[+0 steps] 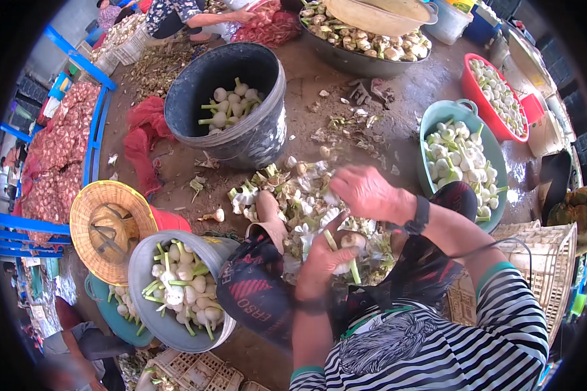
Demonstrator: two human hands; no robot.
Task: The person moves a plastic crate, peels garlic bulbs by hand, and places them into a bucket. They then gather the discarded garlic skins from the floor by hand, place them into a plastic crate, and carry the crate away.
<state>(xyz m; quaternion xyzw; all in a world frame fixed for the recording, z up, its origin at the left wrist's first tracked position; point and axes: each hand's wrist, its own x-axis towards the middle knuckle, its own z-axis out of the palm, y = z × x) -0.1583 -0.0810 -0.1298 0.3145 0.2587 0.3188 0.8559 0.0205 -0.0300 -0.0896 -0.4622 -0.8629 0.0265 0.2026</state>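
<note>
A garlic bulb [353, 242] with a green stem lies in my left hand [323, 260], its fingers and thumb wrapped round it. Just above, my right hand [365, 192] is raised over the peelings, blurred, with its fingers bent together; what they hold, if anything, cannot be made out. A dark band is on my right wrist. Below both hands, a heap of garlic skins and leaves [300, 195] spreads between my knees. To the left, a grey bucket [137, 287] holds several trimmed bulbs with green stems.
A large black bucket [267, 130] of bulbs stands ahead. A green basin [426, 173] and red basin [466, 72] of garlic are at right, a wide dark pan [372, 68] at top. A wicker hat [85, 228] is at left. Other people sit at top left and bottom left.
</note>
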